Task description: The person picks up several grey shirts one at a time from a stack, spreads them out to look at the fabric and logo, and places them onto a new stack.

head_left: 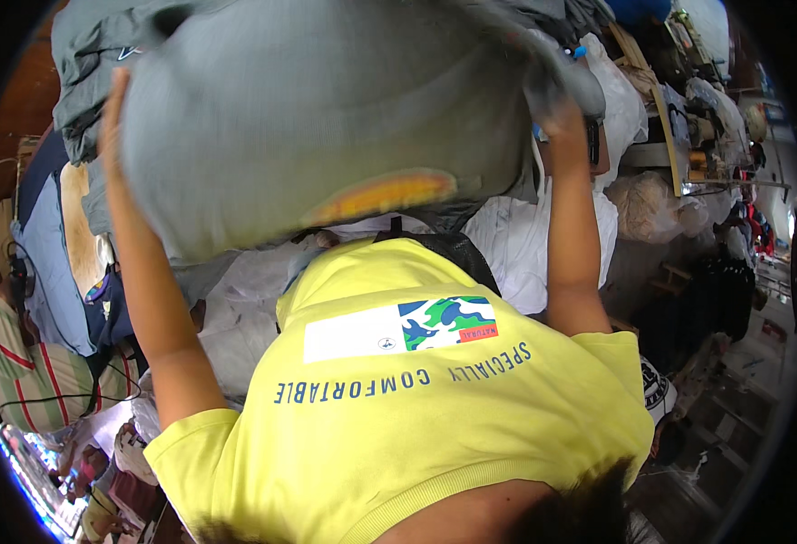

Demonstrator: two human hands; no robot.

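Observation:
A large grey garment (pixel 326 118) with an orange and yellow print near its lower edge is spread between my raised arms. It bulges and is blurred by motion. My left hand (pixel 114 122) is at its left edge, seen side-on, one finger pointing up and the others hidden by the cloth. At the right edge, my right hand (pixel 557 113) is closed on the fabric, its fingers smeared by motion. More grey cloth (pixel 81 100) lies in folds beyond my left hand.
White plastic sheeting (pixel 507 245) lies below the garment. On the left are blue cloth (pixel 49 263) and a person in a striped shirt (pixel 53 372). Plastic bags (pixel 648 204) and a wooden frame (pixel 666 127) stand at the right. Dark cables hang at the left.

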